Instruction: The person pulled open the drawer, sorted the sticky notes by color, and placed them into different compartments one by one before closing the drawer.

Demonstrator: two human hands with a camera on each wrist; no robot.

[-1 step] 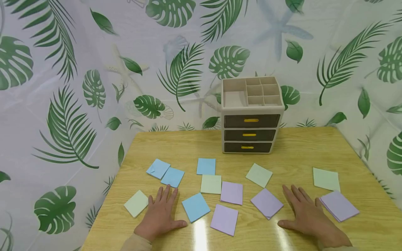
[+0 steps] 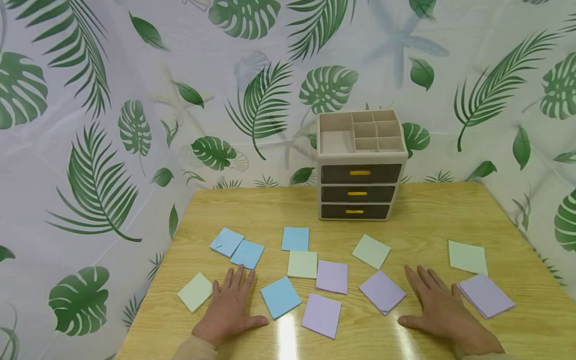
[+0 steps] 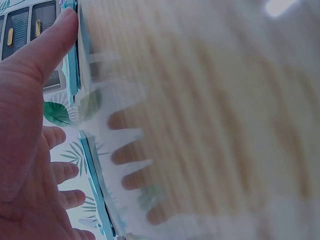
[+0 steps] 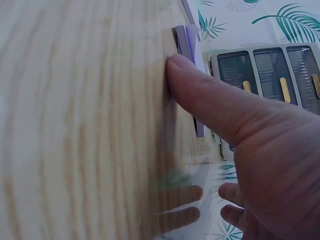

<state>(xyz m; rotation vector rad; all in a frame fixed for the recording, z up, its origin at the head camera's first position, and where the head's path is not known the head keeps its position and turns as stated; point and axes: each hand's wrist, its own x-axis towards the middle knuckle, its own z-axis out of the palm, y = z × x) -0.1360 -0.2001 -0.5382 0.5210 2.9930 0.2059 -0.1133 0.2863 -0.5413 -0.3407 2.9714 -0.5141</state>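
Note:
My left hand rests palm down on the wooden table, fingers spread and holding nothing. Its fingertips are just below a blue sticky note pad, with a green pad on its left and another blue pad right of the thumb. My right hand also lies spread on the table, holding nothing. It sits between a purple pad on its left and a thicker purple pad on its right. In the wrist views the left thumb and right thumb are straight.
More square pads lie scattered: a blue pad, a green pad, a purple pad and a green pad. A small drawer organizer with a divided top stands at the back, drawers closed. A leaf-print cloth hangs behind.

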